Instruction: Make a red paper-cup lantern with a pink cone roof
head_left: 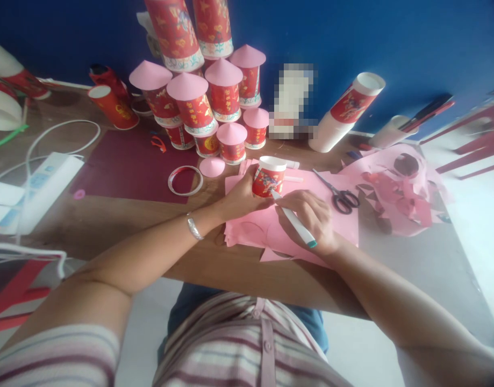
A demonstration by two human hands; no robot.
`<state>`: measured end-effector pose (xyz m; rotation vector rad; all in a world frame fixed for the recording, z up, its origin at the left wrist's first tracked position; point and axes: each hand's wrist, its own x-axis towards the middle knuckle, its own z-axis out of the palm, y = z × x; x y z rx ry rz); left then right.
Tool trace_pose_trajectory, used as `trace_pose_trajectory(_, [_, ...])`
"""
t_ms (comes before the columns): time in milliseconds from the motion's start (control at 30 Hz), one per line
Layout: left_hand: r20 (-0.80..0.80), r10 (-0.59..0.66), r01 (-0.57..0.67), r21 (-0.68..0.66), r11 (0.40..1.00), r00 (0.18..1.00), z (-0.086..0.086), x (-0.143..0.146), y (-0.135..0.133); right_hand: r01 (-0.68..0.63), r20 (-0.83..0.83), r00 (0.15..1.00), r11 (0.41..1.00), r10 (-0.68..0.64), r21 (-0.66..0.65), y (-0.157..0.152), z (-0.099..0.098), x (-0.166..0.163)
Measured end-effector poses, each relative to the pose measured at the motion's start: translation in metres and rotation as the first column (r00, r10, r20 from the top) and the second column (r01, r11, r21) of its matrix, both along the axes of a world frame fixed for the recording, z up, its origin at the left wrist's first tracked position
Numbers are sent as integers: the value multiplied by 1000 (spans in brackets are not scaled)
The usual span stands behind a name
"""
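- Red card, printed with a colourful figure: that is the paper cup (266,181), lifted just above the near sheets of pink paper (250,232) on the wooden desk (121,209), right in front of the person.
- The left hand (245,194) is closed around the cup's left side, steadying it with its white end up.
- The right hand (312,216) grips a white marker (295,221) like a pen, its tip at the lower front of the cup and its green end pointing back. From where I stand I cannot tell whether the tip touches.
- To do this well, I would hold the cup firmly without denting the wall, and turn it with the left hand rather than reaching around with the pen.
- Short, light strokes should suit such a curved surface; fingers are best kept off fresh ink, which could smear.
- The cone-roofed cups (193,113) behind wear green squiggles round their white lower bands, a handy pattern to compare spacing against.
- As for writing, yellow characters run down several of those cups, too small for me to read.
- A red cup with gold markings (116,109) and a white box with pale blue print (49,196) defeat me too.
- The pale object by the wall (293,102) is blurred into squares, and I can make out no brand.
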<state>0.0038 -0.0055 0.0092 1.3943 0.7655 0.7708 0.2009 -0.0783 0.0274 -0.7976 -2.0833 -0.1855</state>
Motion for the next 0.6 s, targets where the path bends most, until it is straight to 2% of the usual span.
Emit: trace_pose_trajectory(600, [44, -41, 40, 18, 999, 998, -5, 2, 2, -14, -4, 1000, 1000, 14, 11, 2, 1, -3])
